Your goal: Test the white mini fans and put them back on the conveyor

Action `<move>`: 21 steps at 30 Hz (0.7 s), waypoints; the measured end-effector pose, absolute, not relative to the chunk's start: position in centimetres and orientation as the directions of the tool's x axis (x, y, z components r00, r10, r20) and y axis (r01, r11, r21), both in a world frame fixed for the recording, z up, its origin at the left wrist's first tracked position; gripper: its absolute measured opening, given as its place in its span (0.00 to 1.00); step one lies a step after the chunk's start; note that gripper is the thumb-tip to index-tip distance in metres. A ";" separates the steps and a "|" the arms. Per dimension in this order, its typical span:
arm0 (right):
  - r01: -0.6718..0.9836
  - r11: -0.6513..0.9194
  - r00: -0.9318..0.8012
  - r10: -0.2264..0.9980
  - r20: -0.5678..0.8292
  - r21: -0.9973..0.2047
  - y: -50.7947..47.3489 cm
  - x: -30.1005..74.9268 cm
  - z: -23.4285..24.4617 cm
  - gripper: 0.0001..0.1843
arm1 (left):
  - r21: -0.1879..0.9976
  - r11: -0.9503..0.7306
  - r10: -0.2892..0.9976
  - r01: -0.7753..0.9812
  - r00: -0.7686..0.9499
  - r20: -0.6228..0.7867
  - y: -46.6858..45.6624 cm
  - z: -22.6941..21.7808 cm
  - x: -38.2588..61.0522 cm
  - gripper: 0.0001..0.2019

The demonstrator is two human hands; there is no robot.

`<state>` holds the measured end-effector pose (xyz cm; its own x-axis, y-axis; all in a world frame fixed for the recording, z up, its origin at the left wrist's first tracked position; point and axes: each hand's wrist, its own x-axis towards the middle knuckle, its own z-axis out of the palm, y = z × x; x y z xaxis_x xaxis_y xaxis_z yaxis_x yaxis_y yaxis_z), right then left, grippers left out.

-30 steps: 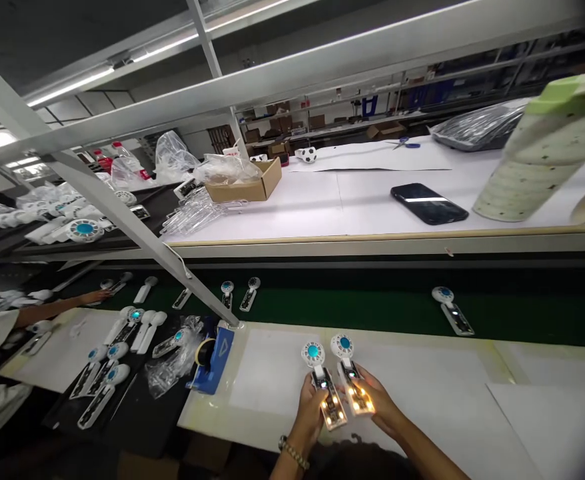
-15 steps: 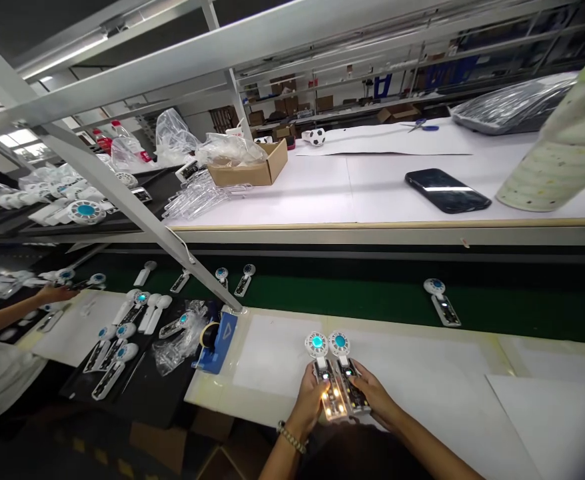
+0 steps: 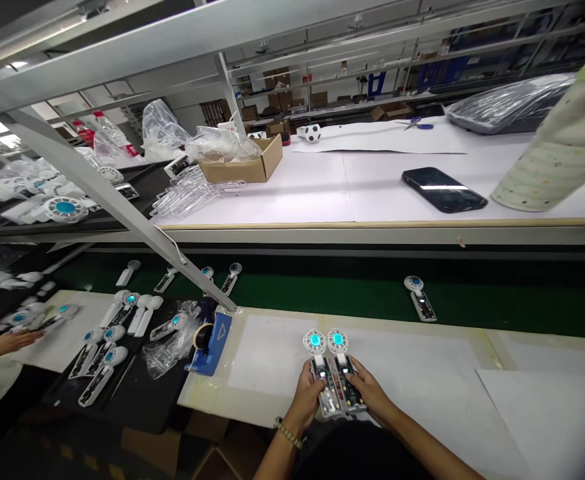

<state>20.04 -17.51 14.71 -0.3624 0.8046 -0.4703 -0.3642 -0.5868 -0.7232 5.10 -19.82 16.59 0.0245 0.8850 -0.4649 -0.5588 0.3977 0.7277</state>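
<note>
My left hand (image 3: 305, 395) is closed around a small handheld fan (image 3: 315, 342), its thumb lying on the exposed circuit board in the handle. A second handheld fan (image 3: 338, 341) is gripped by my right hand (image 3: 374, 396), thumb on its board. Both fans stand side by side above the white-papered bench (image 3: 267, 353), round white heads pointing away from me. Their blue centres glow, and a small white light shows near the top of each handle. My fingers hide the undersides of the handles.
Beyond the bench, a green conveyor belt (image 3: 322, 293) carries another fan (image 3: 420, 298). To the left are a blue tape dispenser (image 3: 212, 347) and a black mat (image 3: 137, 393) with several fans. A co-worker's hand (image 3: 20, 340) is at far left. A phone (image 3: 442, 189) lies on the shelf.
The orange lights on the left fan's board have gone out. The right fan's centre glows brighter. The belt fan appears further left, and the co-worker's hand has moved left and down.
</note>
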 end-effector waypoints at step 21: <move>-0.422 -0.561 -0.416 0.818 -0.398 -0.712 -17.3 20.4 14.0 0.38 | 0.683 0.385 0.890 -0.621 0.056 -0.452 -19.3 15.6 5.3 0.28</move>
<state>20.43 -17.34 14.01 -0.4157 0.8177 -0.3983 -0.4224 -0.5614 -0.7116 5.25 -19.33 15.65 0.0560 0.8904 -0.4517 -0.6205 0.3855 0.6829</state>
